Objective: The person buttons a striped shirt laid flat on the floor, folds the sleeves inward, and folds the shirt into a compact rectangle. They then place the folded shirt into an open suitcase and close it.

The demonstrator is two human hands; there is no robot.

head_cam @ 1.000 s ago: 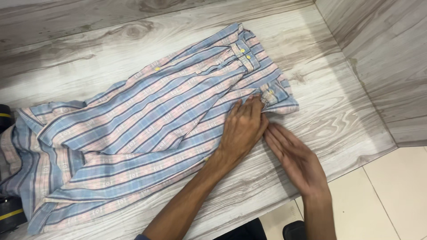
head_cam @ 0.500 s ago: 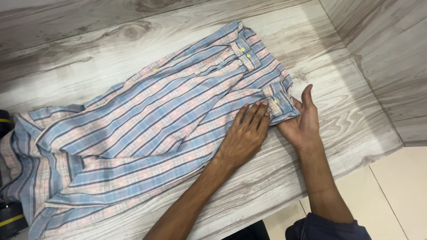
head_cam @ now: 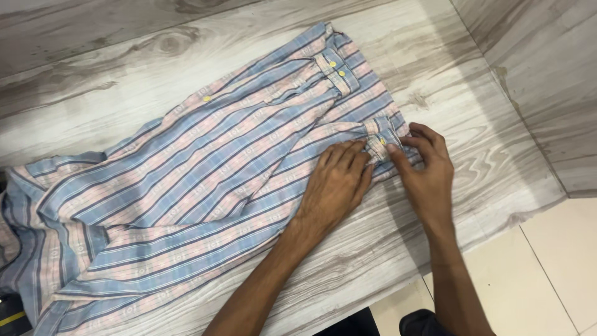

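A blue and pink striped shirt [head_cam: 205, 162] with yellow buttons lies spread over a grey wood-grain table [head_cam: 124, 68]. My left hand [head_cam: 336, 183] presses flat on a sleeve just left of its cuff [head_cam: 380, 138]. My right hand [head_cam: 426, 171] has turned palm down and its fingers pinch the cuff's right edge. The second cuff [head_cam: 339, 68] lies at the far end of the shirt, with two yellow buttons showing.
A wood-grain wall panel [head_cam: 541, 68] rises along the table's right side. Cream floor tiles [head_cam: 553, 267] show below the table's near right edge. A dark object with a yellow band [head_cam: 9, 311] sits at the lower left corner, partly under the shirt.
My right hand went from flat on the table, to palm up under the cuff, to palm down gripping the cuff. My left hand stayed pressed on the sleeve.
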